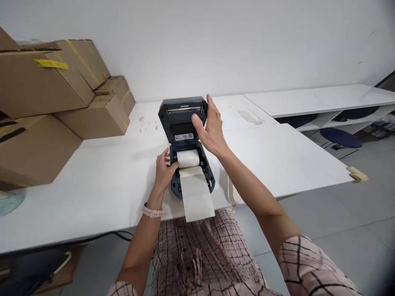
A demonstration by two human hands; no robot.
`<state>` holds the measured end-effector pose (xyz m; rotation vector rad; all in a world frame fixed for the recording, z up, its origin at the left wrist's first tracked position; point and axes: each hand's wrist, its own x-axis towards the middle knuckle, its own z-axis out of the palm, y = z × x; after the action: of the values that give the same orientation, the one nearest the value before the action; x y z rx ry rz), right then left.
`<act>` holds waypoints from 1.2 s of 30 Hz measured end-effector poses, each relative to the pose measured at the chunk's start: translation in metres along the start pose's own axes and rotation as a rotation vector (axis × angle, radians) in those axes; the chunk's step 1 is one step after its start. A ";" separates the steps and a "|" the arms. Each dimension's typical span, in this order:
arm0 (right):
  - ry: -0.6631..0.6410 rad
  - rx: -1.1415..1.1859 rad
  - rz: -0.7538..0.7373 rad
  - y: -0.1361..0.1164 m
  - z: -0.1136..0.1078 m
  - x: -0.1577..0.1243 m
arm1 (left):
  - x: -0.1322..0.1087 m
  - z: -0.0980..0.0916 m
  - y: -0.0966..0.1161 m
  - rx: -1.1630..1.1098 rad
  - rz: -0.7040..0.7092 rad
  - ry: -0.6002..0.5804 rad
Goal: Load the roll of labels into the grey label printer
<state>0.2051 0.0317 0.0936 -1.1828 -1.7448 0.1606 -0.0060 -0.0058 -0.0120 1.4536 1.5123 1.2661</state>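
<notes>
A dark grey label printer (177, 181) sits on the white table (108, 185) with its lid (182, 117) swung up and open. A white label roll (188, 158) lies in its bay. A strip of label paper (197, 197) runs out over the table's front edge. My left hand (163, 170) rests on the printer's left side, thumb touching the roll. My right hand (210, 125) holds the right edge of the raised lid, thumb on its inner face and fingers behind.
Several cardboard boxes (46, 82) are stacked at the left, against the wall. A second white table (317, 98) stands at the back right, with a blue stool (339, 137) under it. A foam guard (357, 174) caps the table's right corner.
</notes>
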 end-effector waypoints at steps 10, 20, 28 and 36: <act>0.039 -0.130 -0.087 0.034 0.014 0.058 | -0.006 0.002 0.000 -0.092 -0.106 -0.067; -0.761 -0.251 -0.196 0.001 0.020 -0.022 | -0.005 0.004 0.001 -0.126 -0.073 -0.028; -1.098 -0.271 -0.069 0.013 0.039 -0.004 | -0.006 0.005 0.002 -0.189 -0.098 -0.021; -0.775 0.370 -0.096 0.029 -0.062 0.003 | -0.005 0.005 0.004 -0.201 -0.115 -0.028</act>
<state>0.2714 0.0249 0.1105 -0.7996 -2.2889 0.9423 0.0003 -0.0104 -0.0106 1.2329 1.3862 1.2831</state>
